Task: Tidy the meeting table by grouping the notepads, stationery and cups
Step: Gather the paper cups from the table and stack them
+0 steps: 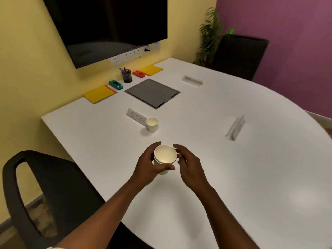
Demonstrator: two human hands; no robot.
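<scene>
My left hand [149,164] grips a white paper cup [165,156] over the white table [233,168], fingers curled round its side. My right hand [188,163] hovers beside the cup's right side with fingers relaxed, its fingertips near the rim. A second white cup [152,124] stands upright farther back, next to a name card [135,116]. Against the wall lie two yellow notepads [99,94] [151,70], a green stapler [116,84], a red stapler [138,73] and a black pen holder [127,76] with several pens.
A grey cable hatch [152,93] is set into the table. Two more name cards [192,80] [235,127] stand on the right half. Black chairs sit at the near left [36,194] and far right [240,54]. A dark screen [107,26] hangs on the wall.
</scene>
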